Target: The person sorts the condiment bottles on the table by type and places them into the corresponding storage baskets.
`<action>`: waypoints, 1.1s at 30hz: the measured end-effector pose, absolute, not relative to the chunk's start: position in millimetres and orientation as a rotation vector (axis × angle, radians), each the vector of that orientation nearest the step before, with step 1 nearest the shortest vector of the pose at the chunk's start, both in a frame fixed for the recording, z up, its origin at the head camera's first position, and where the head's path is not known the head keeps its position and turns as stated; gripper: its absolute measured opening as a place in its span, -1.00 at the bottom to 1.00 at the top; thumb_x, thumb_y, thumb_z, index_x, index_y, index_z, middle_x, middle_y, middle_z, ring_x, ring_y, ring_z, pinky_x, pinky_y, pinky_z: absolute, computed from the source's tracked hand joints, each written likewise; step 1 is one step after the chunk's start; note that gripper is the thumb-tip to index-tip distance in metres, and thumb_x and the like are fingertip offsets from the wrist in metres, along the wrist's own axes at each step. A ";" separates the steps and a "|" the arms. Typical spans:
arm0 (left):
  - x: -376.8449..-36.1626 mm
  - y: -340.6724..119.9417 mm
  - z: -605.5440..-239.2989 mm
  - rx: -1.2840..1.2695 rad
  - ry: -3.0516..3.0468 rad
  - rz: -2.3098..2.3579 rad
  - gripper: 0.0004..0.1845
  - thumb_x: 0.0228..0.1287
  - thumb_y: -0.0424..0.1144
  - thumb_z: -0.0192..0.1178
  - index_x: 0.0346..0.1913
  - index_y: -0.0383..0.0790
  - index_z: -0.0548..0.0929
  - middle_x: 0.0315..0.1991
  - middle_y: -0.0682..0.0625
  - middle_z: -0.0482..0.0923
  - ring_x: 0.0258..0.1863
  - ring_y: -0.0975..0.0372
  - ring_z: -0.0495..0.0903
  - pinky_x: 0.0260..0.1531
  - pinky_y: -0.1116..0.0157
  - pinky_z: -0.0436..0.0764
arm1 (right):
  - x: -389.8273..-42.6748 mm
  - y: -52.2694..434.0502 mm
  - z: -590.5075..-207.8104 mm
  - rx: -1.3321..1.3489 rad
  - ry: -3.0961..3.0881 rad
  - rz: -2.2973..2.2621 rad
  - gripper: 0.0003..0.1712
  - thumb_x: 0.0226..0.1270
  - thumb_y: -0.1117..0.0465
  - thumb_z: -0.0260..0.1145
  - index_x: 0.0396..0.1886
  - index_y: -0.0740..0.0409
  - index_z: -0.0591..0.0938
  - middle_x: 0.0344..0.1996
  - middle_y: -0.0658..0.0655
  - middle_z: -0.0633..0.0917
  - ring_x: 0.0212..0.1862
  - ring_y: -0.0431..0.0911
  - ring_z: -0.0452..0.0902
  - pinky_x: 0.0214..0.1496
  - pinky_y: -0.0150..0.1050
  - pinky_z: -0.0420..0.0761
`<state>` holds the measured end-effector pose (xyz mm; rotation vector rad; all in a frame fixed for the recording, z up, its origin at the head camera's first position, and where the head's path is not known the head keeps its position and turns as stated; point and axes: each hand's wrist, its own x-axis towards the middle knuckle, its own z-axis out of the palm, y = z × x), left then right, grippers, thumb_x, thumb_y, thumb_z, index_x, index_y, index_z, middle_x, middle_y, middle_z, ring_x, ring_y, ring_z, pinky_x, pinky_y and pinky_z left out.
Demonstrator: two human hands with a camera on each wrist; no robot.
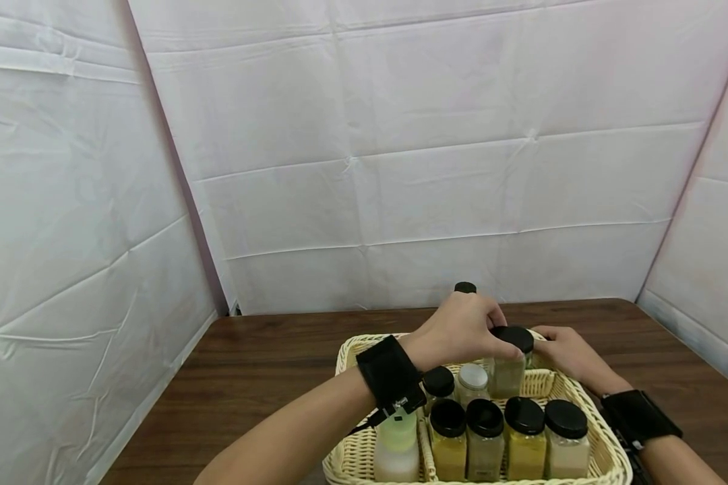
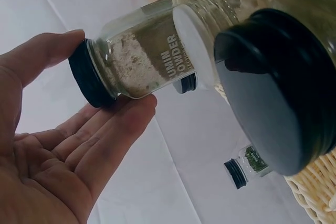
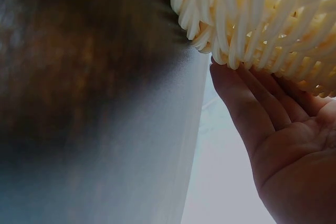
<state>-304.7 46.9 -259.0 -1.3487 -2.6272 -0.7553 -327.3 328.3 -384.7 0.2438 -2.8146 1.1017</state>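
My left hand (image 1: 461,327) pinches the black lid of a clear cumin powder jar (image 2: 144,59), thumb on one side and fingertips on the other. That jar is upright over the basket's rear right part; I cannot tell whether its base touches the bottom. My right hand (image 1: 567,353) holds the wicker basket (image 1: 609,441) at its far right corner. In the right wrist view its fingers (image 3: 249,98) lie against the outer wicker, their tips partly hidden. Next to the held jar stand a white-lidded jar (image 1: 473,380) and a black-lidded jar (image 1: 439,382).
Along the basket's front stand several black-lidded spice jars (image 1: 524,431). A pale bottle with a green top (image 1: 397,438) occupies the left compartment. Beyond my left hand shows a black lid (image 1: 465,287). A jar of green herbs (image 2: 253,161) appears too. White cloth (image 1: 425,168) surrounds the wooden table (image 1: 267,364).
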 end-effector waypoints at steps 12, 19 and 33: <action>-302.6 47.6 -262.1 -1.430 -2.700 -0.642 -0.75 0.24 -0.04 0.58 -0.23 -0.13 0.80 -0.49 0.23 0.57 -0.53 0.43 0.51 -0.45 0.53 0.43 | -326.9 325.5 -387.1 0.254 -2.816 1.133 -0.46 0.79 -0.05 0.03 0.24 0.33 0.64 -0.27 0.11 0.64 -0.28 -0.02 0.41 -0.17 0.03 0.31; -302.9 48.0 -263.4 -1.459 -2.726 -0.594 -0.76 0.24 -0.04 0.59 -0.24 -0.12 0.82 -0.46 0.23 0.59 -0.49 0.43 0.51 -0.42 0.52 0.45 | -327.5 324.2 -387.0 0.250 -2.800 1.153 -0.50 0.76 -0.03 0.09 0.20 0.30 0.69 -0.16 0.12 0.71 -0.23 0.00 0.48 -0.15 -0.02 0.38; -302.0 51.5 -277.7 -1.558 -2.682 -0.406 -0.79 0.31 -0.04 0.54 -0.33 -0.08 0.80 -0.51 0.23 0.55 -0.51 0.43 0.47 -0.41 0.54 0.38 | -326.9 321.5 -389.5 0.252 -2.791 1.183 -0.47 0.74 -0.12 0.10 0.16 0.24 0.70 -0.39 0.12 0.61 -0.40 -0.03 0.41 -0.20 -0.04 0.36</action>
